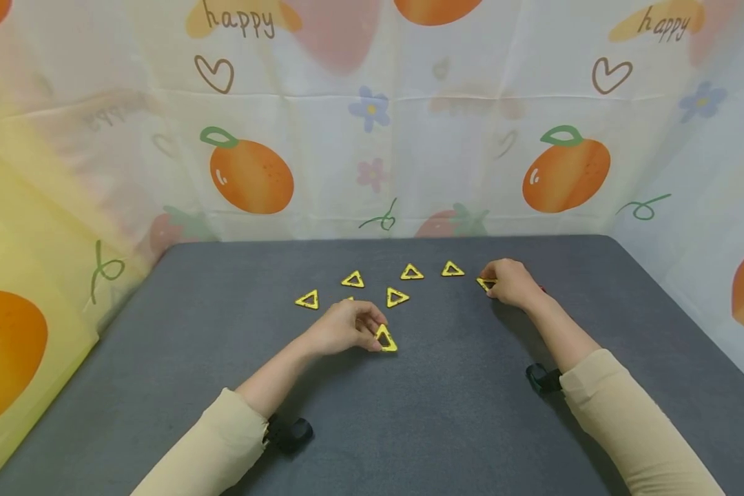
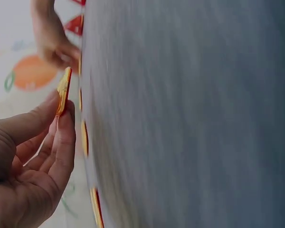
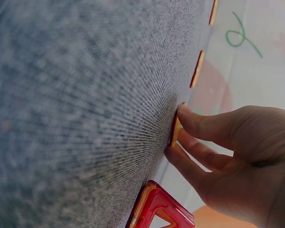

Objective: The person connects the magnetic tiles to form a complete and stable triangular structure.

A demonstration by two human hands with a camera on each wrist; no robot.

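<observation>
My left hand (image 1: 345, 328) pinches a yellow triangular building tile (image 1: 387, 348) by its side, between thumb and fingers, above the front of the tile group. In the left wrist view this tile (image 2: 63, 90) is seen nearly edge-on, with a red edge. Farther right, my right hand (image 1: 513, 282) pinches another yellow triangular tile (image 1: 485, 282). The right wrist view shows that tile (image 3: 175, 130) at the table surface, between thumb and fingertips. Just beyond the right hand, a red triangular tile (image 3: 180, 209) is largely hidden in the head view.
Several yellow hollow triangular tiles lie spread near the back of the dark grey table (image 1: 446, 427), among them one at far left (image 1: 314, 300) and one in the middle (image 1: 390, 297). Another is mostly behind the left hand. A printed curtain (image 1: 446, 158) hangs behind the table.
</observation>
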